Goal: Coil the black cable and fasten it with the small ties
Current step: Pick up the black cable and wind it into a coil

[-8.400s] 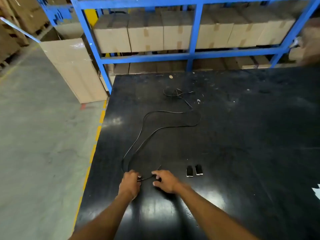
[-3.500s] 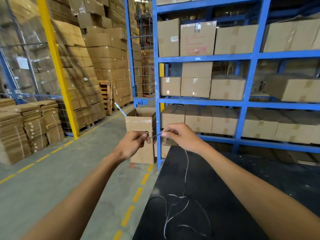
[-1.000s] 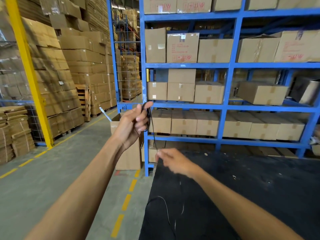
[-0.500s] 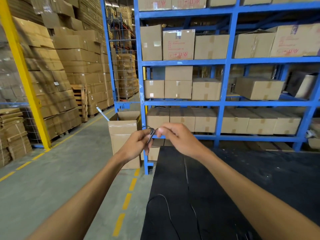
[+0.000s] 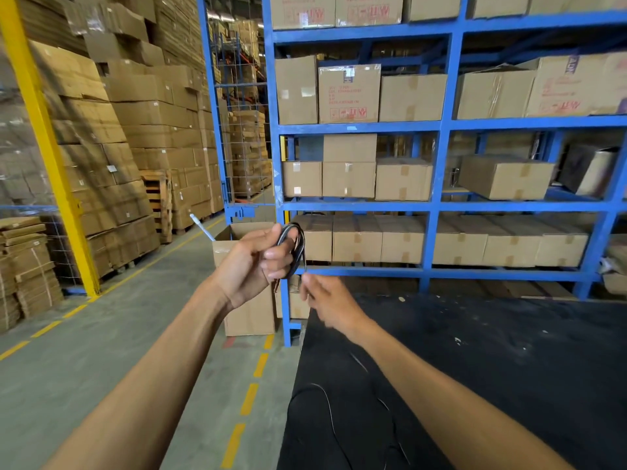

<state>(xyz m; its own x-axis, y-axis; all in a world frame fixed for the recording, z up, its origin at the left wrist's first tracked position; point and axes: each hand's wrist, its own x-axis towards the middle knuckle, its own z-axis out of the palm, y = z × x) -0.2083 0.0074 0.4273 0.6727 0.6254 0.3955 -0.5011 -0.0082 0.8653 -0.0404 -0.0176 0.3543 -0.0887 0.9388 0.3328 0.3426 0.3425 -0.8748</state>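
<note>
My left hand (image 5: 252, 264) is raised in front of me, shut on a small bundle of loops of the black cable (image 5: 294, 247). Just below and to its right, my right hand (image 5: 327, 301) pinches the strand that drops from the loops. The loose rest of the cable (image 5: 330, 415) lies in curves on the black table (image 5: 509, 368) near the bottom edge of the view. The small ties are out of view.
A blue shelving rack (image 5: 437, 205) full of cardboard boxes stands behind the table. An open cardboard box (image 5: 247, 313) sits on the floor by the table's far left corner. Stacked cartons and a yellow post (image 5: 44, 144) line the aisle on the left.
My hands have parted: the left rose with the loops, the right dropped lower along the hanging strand. Since the earliest frame the cable has come up off the table into loops.
</note>
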